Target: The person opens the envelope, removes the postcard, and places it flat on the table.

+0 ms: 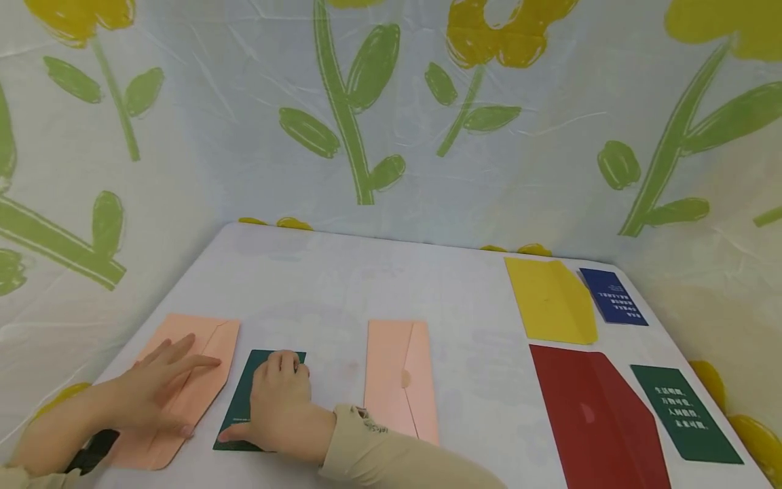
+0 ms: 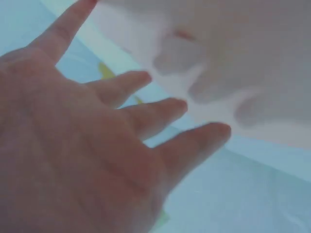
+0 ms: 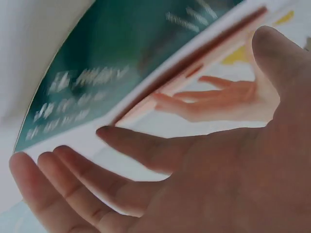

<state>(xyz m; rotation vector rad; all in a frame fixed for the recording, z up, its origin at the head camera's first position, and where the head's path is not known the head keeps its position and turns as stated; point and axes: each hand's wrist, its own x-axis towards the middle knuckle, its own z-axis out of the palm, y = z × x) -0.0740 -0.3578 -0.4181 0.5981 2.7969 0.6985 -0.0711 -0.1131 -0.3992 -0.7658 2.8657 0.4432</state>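
Observation:
At the left of the table, my left hand rests over a pink envelope with its fingers spread. The left wrist view shows that same hand from the palm side, fingers apart and straight. My right hand lies over a dark green card just beside that envelope, thumb near its lower left edge. Its fingers look relaxed in the right wrist view, where white lettering shows on the green card. A second pink envelope lies to the right, partly behind my right sleeve.
On the right side are a yellow envelope beside a blue card, and a red envelope beside another green card. A flower-printed cloth hangs around the white table.

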